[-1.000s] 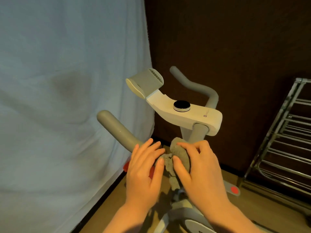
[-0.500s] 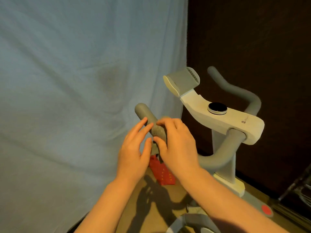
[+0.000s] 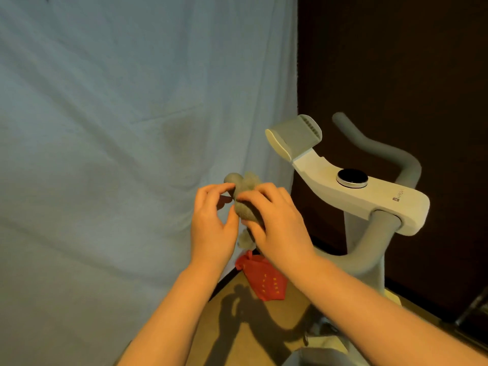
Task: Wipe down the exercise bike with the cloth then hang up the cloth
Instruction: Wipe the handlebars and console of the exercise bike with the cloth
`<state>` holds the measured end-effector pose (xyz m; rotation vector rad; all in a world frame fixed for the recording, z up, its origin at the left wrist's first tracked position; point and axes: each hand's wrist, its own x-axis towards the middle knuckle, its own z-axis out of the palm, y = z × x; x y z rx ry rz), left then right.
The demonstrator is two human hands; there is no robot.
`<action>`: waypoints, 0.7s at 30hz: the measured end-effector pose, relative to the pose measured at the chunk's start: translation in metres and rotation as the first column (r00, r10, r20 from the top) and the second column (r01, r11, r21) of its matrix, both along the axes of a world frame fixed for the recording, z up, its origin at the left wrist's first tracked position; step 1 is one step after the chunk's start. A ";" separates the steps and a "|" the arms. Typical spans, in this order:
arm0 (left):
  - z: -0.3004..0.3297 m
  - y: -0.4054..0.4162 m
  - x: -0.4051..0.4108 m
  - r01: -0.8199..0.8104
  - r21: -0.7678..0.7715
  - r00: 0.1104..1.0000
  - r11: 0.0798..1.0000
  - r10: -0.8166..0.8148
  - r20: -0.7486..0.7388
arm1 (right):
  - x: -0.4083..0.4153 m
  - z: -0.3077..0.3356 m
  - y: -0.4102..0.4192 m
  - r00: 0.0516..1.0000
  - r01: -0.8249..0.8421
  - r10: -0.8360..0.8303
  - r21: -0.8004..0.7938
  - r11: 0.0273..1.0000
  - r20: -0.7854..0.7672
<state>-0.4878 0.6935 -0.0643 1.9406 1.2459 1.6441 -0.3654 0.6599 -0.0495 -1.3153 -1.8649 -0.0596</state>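
Observation:
The white exercise bike [image 3: 369, 196] stands at the right, with a black knob [image 3: 352, 177] on its console and a grey tablet holder [image 3: 293, 136] above it. Its grey left handlebar [image 3: 232, 178] points toward the sheet. A fuzzy grey cloth [image 3: 245, 210] is wrapped round that bar near its tip. My right hand [image 3: 280, 223] grips the cloth around the bar from above. My left hand [image 3: 211, 228] is curled at the bar's tip, fingertips on the bare end and thumb against the cloth.
A pale blue sheet [image 3: 118, 154] hangs close on the left, and a dark wall [image 3: 396, 62] is behind the bike. A red patterned cloth [image 3: 264, 278] lies on the brown floor [image 3: 237, 326] below my hands. A metal rack leg [image 3: 472, 305] shows at the right edge.
Both hands have slid the cloth along the left handlebar from near the stem out to its tip. My left fingers went from straight to curled. The view has swung left.

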 end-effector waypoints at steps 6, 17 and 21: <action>0.011 0.014 -0.002 -0.031 -0.049 0.994 0.998 0.036 0.104 | -0.010 0.017 0.023 0.997 -0.078 0.076 -0.067 0.995 -0.034; 0.007 0.004 -0.002 0.002 -0.005 1.000 1.000 -0.002 0.004 | -0.003 0.004 0.012 0.987 0.098 -0.114 -0.143 0.985 -0.112; 0.001 0.003 0.006 -0.032 -0.003 0.999 0.999 0.032 0.023 | -0.007 0.020 0.033 0.982 0.114 -0.146 -0.246 0.963 -0.117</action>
